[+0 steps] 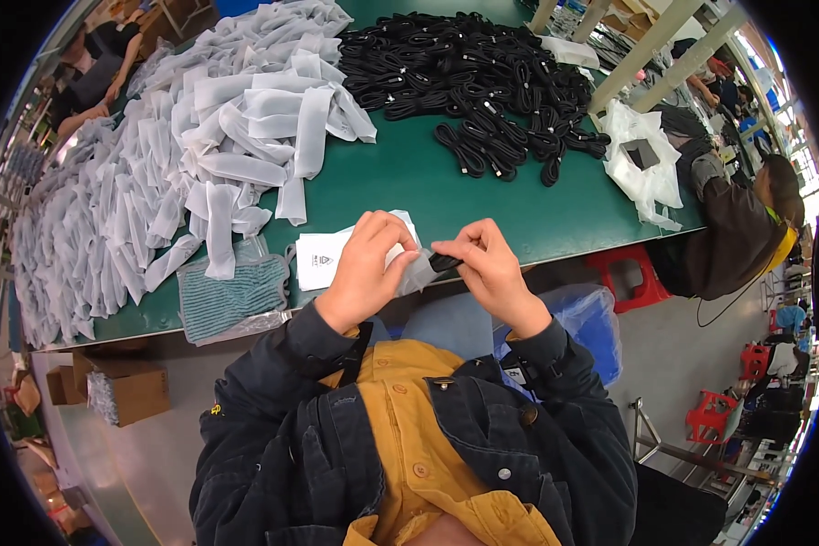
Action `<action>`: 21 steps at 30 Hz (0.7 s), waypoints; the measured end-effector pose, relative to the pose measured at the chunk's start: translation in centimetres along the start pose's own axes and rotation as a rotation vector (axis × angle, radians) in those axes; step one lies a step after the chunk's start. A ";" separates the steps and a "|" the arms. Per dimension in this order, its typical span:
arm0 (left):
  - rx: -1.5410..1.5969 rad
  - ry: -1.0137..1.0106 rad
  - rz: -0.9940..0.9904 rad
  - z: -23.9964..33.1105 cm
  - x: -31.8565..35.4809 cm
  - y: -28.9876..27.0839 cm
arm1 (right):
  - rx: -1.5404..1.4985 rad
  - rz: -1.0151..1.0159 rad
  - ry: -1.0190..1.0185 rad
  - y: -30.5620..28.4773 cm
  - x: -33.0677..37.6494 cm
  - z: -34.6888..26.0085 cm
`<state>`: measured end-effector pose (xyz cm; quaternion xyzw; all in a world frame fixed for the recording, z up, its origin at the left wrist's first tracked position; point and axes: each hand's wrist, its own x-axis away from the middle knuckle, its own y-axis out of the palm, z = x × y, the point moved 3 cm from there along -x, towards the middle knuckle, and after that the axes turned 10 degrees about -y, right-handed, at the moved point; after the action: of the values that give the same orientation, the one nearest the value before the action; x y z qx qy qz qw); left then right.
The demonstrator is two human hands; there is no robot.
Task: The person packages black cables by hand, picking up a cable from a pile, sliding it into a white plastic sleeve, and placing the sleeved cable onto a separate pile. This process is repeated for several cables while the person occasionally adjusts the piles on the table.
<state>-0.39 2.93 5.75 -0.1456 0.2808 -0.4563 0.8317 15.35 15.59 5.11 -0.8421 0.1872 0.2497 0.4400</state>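
Note:
My left hand (371, 270) pinches a translucent plastic sleeve (418, 274) near the table's front edge. Close to its right, my right hand (492, 272) grips the end of a black coiled cable (443, 262), whose other end meets the mouth of the sleeve. How far the cable is inside the sleeve I cannot tell. White printed paper bags or cards (318, 259) lie flat beside and partly behind my left hand. Beyond both hands, a large heap of black bundled cables (464, 68) covers the far middle of the green table.
Filled whitish sleeves (218, 118) pile high on the left of the green table (382, 182). A teal ribbed cloth (232, 296) lies at the front edge. A white plastic bag (642, 164) sits at the right. Below are a blue lined bin (591, 332) and a red stool (630, 278).

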 end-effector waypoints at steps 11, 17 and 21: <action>0.839 -0.363 -0.137 -1.4 -1.3 -0.7 | -0.380 0.222 0.119 0.9 -3.1 -1.7; 0.774 -0.412 0.245 -4.9 -3.8 -7.3 | -0.192 0.395 0.138 -0.6 -4.7 2.2; 0.040 -0.093 0.672 -3.5 -4.2 -10.1 | 0.282 0.229 0.235 -1.4 -4.7 9.2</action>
<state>-11.06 1.06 9.39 -0.0494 0.2658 -0.1551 0.9502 9.97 24.52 4.28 -0.7686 0.3650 0.1694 0.4973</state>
